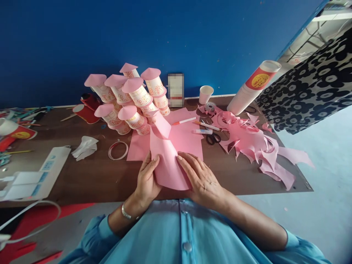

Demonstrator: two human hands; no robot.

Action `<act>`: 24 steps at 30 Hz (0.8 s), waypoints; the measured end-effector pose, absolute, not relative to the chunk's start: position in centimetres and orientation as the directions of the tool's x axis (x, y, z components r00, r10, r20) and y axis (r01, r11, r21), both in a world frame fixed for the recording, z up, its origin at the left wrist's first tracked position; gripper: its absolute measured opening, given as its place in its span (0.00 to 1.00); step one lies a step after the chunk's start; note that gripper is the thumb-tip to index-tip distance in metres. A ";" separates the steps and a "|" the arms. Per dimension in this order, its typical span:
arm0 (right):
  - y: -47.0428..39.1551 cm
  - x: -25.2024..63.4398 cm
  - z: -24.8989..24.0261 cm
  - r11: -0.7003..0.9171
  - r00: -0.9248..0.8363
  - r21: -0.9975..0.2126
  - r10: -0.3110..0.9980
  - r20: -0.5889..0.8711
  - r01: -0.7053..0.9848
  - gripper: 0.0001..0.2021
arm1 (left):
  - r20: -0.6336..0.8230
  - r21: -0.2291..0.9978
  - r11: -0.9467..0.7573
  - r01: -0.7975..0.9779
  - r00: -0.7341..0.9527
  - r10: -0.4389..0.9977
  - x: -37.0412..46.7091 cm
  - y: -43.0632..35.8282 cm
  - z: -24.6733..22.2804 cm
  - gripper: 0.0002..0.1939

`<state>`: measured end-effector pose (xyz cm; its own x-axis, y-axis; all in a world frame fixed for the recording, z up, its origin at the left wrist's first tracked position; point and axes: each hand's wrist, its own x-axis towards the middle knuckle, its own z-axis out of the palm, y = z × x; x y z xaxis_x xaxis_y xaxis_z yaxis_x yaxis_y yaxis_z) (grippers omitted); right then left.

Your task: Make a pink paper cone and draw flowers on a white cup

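Between my two hands is a pink sheet of paper (pixel 169 165), bent into a curve near the table's front edge. My left hand (pixel 148 176) grips its left side with the thumb on top. On the right side, my right hand (pixel 200 179) is closed over the edge, fingers pressed on the paper. Flat pink sheets (pixel 189 141) lie beneath and behind it. Beyond stand decorated paper cups (pixel 140 97) stacked as towers, topped with pink paper cones (pixel 133 84).
Black scissors (pixel 213 138), a glue stick (pixel 202 131) and pens lie right of centre. Pink scraps (pixel 253 137) spread rightward, near a tall stack of cups (pixel 254 88). A tape roll (pixel 118 150), crumpled white paper (pixel 85 147) and a white box (pixel 53 168) are on the left.
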<state>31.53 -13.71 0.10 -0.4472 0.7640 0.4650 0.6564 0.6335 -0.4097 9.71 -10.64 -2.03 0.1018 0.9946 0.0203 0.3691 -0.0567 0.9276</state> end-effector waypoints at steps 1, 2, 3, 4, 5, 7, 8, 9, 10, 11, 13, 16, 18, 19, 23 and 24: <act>-13.7 31.7 -0.1 0.643 -0.434 -0.367 0.743 0.509 0.672 0.40 | 0.004 0.954 -0.023 0.299 0.065 0.998 10.0 -10.9 -1.7 0.27; -13.6 32.1 -0.3 0.656 -0.419 -0.318 0.711 0.565 0.685 0.38 | -0.035 0.980 0.026 0.197 0.040 0.999 10.3 -11.1 -1.3 0.26; -13.5 32.7 -0.5 0.665 -0.403 -0.269 0.673 0.621 0.696 0.36 | -0.083 0.993 0.078 0.092 0.050 0.995 10.5 -11.2 -0.8 0.26; -13.4 33.3 -0.6 0.666 -0.388 -0.224 0.638 0.665 0.712 0.34 | -0.174 0.977 0.185 -0.102 0.107 0.979 10.6 -11.3 -0.2 0.25; -13.2 34.1 -0.6 0.658 -0.365 -0.191 0.608 0.705 0.728 0.32 | -0.234 0.925 0.279 -0.260 0.190 0.953 10.6 -11.3 0.3 0.25; -12.8 35.6 -0.4 0.673 -0.335 -0.160 0.542 0.771 0.722 0.29 | -0.263 0.784 0.400 -0.474 0.329 0.907 10.6 -11.1 1.1 0.26; -12.6 36.2 -0.2 0.694 -0.327 -0.172 0.523 0.787 0.699 0.27 | -0.263 0.733 0.435 -0.523 0.372 0.890 10.5 -10.9 1.4 0.27; -12.4 36.8 0.0 0.719 -0.313 -0.215 0.524 0.792 0.661 0.25 | -0.274 0.696 0.470 -0.543 0.405 0.872 10.5 -10.5 1.4 0.29; -12.2 37.3 0.2 0.733 -0.287 -0.281 0.545 0.788 0.619 0.23 | -0.301 0.667 0.515 -0.538 0.438 0.847 10.5 -10.1 1.4 0.30; -12.0 37.8 0.3 0.738 -0.258 -0.353 0.573 0.778 0.575 0.20 | -0.341 0.644 0.564 -0.517 0.466 0.817 10.6 -9.7 1.1 0.30; -11.6 38.4 0.5 0.731 -0.227 -0.471 0.631 0.742 0.493 0.16 | -0.398 0.618 0.629 -0.471 0.502 0.768 10.8 -9.0 0.5 0.30; -10.9 39.0 0.2 0.713 -0.257 -0.549 0.683 0.683 0.436 0.11 | -0.431 0.653 0.635 -0.412 0.488 0.759 11.4 -8.6 -0.6 0.30; -10.2 39.3 -0.2 0.695 -0.293 -0.569 0.710 0.641 0.441 0.10 | -0.452 0.714 0.592 -0.374 0.399 0.798 11.8 -8.6 -1.0 0.28; -9.9 39.4 -0.4 0.687 -0.311 -0.569 0.720 0.621 0.452 0.11 | -0.461 0.745 0.564 -0.357 0.336 0.821 12.0 -8.7 -1.2 0.27; -8.2 39.5 -1.3 0.656 -0.348 -0.486 0.736 0.580 0.577 0.18 | -0.481 0.799 0.491 -0.347 0.121 0.869 12.4 -9.3 -1.7 0.27; -7.8 39.4 -1.5 0.637 -0.345 -0.449 0.744 0.573 0.627 0.20 | -0.481 0.797 0.471 -0.378 0.074 0.873 12.4 -9.4 -1.8 0.27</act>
<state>39.44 -7.76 -1.49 -0.3455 0.7435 0.5726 0.6266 0.6370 -0.4491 12.39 -9.43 -1.77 0.0740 0.8733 -0.4815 -0.3778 0.4714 0.7969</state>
